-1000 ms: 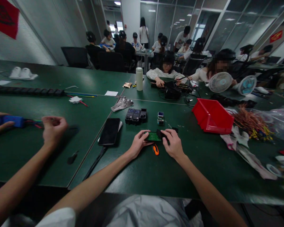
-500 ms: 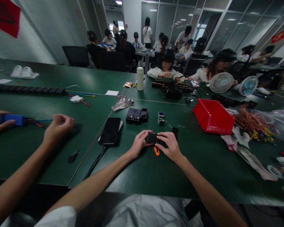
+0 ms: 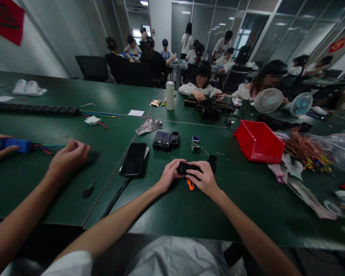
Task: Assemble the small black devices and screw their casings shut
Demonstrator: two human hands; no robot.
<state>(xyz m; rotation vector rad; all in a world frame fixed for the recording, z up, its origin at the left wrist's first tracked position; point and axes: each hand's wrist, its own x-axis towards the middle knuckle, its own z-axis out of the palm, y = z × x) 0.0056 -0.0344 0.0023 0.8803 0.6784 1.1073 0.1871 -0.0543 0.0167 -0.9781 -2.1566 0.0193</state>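
Note:
Between my two hands is a small black rectangular case (image 3: 184, 168), held just over the green table. My left hand (image 3: 171, 172) is closed on its left end, thumb and fingers along the edges. On the right part, my right hand (image 3: 202, 175) is closed with its fingers over the top, hiding much of the case. An orange-handled tool (image 3: 190, 184) lies under my right hand; its other end is hidden. A flat black piece (image 3: 213, 163) rests just beyond that hand. Farther off stand a small module with a green board (image 3: 195, 144) and several black modules (image 3: 166, 140).
A black phone (image 3: 133, 159) with a cable lies to the left. At right are a red bin (image 3: 258, 142), gloves (image 3: 293, 174) and copper wires (image 3: 304, 149). A pale bottle (image 3: 170, 96) stands behind. On the left, a co-worker's hands (image 3: 69, 157) handle a blue part with wires.
The black case has turned slightly in my hands, and my right fingers have shifted a little over it. The co-worker's right hand on the left has moved slightly.

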